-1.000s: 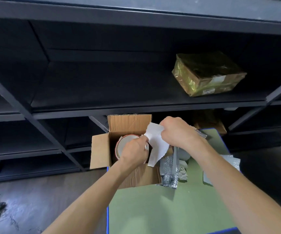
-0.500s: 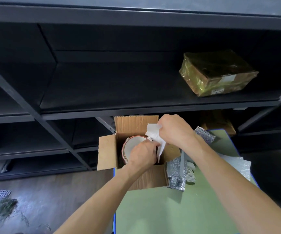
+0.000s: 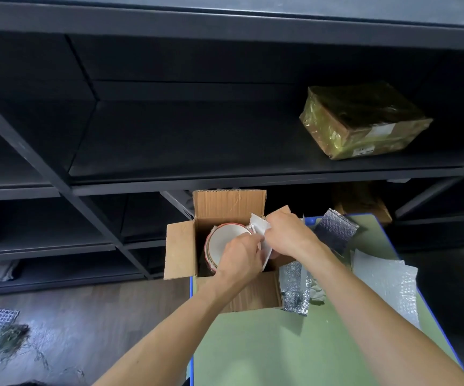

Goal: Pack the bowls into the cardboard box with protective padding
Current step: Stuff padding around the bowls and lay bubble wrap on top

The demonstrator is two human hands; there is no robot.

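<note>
The left hand (image 3: 239, 256) and right hand (image 3: 287, 235) both pinch the white padding sheet (image 3: 260, 226), upright just right of the bowls (image 3: 223, 239) (left hand nearer them) inside the cardboard box (image 3: 180, 250).

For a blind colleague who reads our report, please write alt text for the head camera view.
A person's left hand and right hand hold a white sheet of padding over an open brown cardboard box that contains white bowls with red rims. The box stands on a green table before dark shelves.
</note>
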